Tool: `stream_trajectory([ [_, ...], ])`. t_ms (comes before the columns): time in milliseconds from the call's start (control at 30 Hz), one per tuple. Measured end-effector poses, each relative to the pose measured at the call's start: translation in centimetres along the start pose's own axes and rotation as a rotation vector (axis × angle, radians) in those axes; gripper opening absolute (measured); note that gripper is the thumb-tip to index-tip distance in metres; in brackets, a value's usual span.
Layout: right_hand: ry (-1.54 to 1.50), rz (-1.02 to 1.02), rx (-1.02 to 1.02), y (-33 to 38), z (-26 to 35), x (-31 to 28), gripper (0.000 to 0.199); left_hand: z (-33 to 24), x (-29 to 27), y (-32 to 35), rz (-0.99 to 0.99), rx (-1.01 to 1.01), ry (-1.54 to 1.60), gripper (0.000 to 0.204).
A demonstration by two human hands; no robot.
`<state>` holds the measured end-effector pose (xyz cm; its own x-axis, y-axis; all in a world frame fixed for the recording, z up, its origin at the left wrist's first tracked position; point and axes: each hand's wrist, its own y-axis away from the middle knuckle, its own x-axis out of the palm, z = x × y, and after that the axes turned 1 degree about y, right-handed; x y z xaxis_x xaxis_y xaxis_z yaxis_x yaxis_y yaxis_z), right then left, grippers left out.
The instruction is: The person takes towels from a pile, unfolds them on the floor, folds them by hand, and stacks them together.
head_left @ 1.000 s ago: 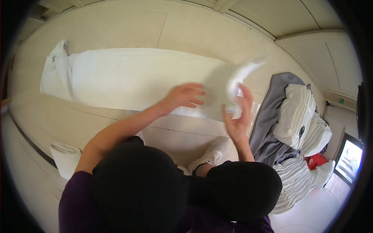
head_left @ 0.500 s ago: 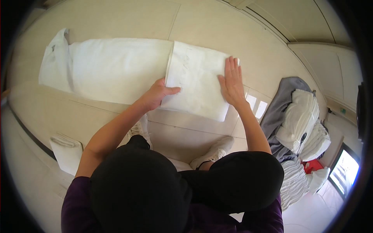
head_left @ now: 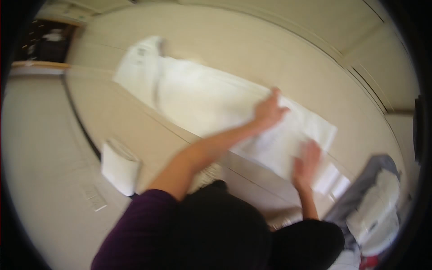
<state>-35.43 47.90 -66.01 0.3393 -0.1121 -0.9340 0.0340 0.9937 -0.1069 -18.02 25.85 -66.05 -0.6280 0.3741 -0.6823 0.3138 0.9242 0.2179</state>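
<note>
A long white cloth lies spread on the floor before me, its far-left end bunched and creased. The end nearer my right is folded into a panel, though blur hides its layers. My left hand reaches across this part toward the far edge, thumb and forefinger apart; I cannot see whether it touches. Close to the near right corner is my right hand, smeared by motion, with its fingers stretched out and nothing visible in them.
A folded white cloth bundle sits on the floor at the left. To the lower right, white bundled fabric rests on a grey cloth. Pale cabinet or wall panels line the far right.
The view has turned, shifting the scene rightward and tilting the cloth. My left hand has left the fold's near edge for the far side. My right hand has come nearer along the right end.
</note>
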Motion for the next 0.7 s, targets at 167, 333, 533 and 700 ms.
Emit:
stream_trajectory([
  [167,-0.936,-0.156,0.997,-2.4,-3.4,-1.3,0.055,1.9,-0.1,1.6,-0.129,-0.048,0.354,0.056],
  [333,-1.261,0.130,1.050,-2.7,-8.4,-4.3,0.050,3.7,-2.2,4.5,-0.136,0.060,0.493,0.052],
  [533,-0.662,-0.145,1.161,2.8,-29.3,-11.2,0.041,10.4,-11.5,8.2,-0.430,0.189,0.432,0.022],
  [700,0.088,-0.286,0.575,-5.7,-30.7,-15.2,0.036,17.6,-16.8,11.6,-0.693,0.174,-0.084,0.028],
])
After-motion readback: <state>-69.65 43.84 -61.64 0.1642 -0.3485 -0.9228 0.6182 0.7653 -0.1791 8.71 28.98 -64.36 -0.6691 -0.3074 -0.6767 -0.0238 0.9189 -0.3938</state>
